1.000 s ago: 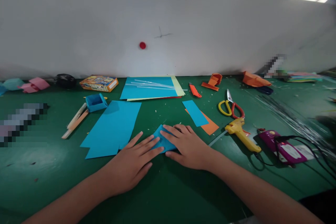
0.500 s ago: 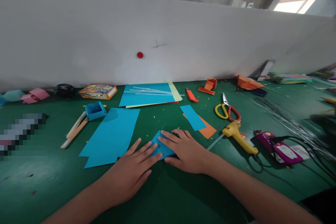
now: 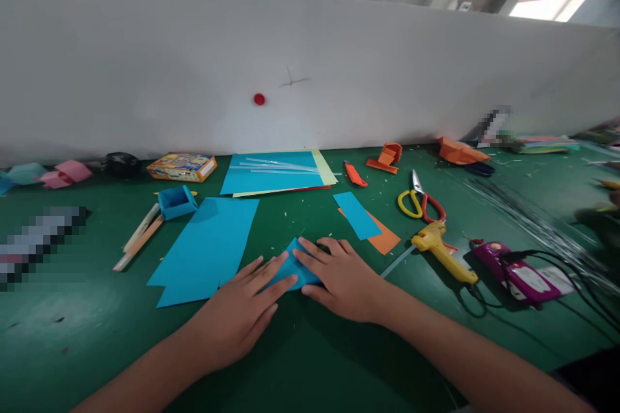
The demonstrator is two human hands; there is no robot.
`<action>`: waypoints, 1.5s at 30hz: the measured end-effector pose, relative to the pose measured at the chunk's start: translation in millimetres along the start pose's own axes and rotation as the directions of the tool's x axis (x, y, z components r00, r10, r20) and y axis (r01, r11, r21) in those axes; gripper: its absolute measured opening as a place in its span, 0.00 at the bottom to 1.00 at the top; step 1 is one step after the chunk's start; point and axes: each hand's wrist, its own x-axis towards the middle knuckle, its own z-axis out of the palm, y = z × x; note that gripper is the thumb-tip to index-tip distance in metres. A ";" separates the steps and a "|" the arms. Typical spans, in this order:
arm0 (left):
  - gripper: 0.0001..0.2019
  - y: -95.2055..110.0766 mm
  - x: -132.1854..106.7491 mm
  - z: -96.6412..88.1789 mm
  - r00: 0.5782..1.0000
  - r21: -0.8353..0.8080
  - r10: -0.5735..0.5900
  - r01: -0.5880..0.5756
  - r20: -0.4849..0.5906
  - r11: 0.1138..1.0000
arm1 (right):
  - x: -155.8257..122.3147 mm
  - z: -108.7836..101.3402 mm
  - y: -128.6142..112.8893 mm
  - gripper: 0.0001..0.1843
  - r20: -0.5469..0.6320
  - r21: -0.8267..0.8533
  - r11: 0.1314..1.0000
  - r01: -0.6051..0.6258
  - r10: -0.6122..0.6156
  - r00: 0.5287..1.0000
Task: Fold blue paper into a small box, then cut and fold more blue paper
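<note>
A small piece of folded blue paper (image 3: 293, 266) lies flat on the green table, partly covered by both hands. My left hand (image 3: 237, 313) rests on its left side, the fingers stretched out and a little apart. From the right, my right hand (image 3: 345, 281) lies over the paper with its fingers spread on top. Larger cut blue sheets (image 3: 213, 242) lie just beyond my left hand. Beyond my right hand, a blue paper strip (image 3: 357, 215) overlaps an orange piece (image 3: 385, 237).
On the right are a yellow glue gun (image 3: 443, 251), scissors (image 3: 419, 199) and a purple device (image 3: 516, 271) with black cables. A red cutter (image 3: 355, 174), stacked sheets (image 3: 276, 171) and a small orange box (image 3: 182, 168) lie by the white partition (image 3: 159, 71). A blue paper box (image 3: 176, 203) stands left.
My left hand has slid slightly left and its fingers have drawn closer together on the blue paper. My right hand has stayed almost in place.
</note>
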 end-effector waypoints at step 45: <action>0.13 -26.7 -7.0 -39.6 0.994 -0.143 0.105 -0.100 0.029 0.985 | -2.2 1.4 -1.7 0.36 0.007 -0.042 0.999 -0.005 0.005 1.000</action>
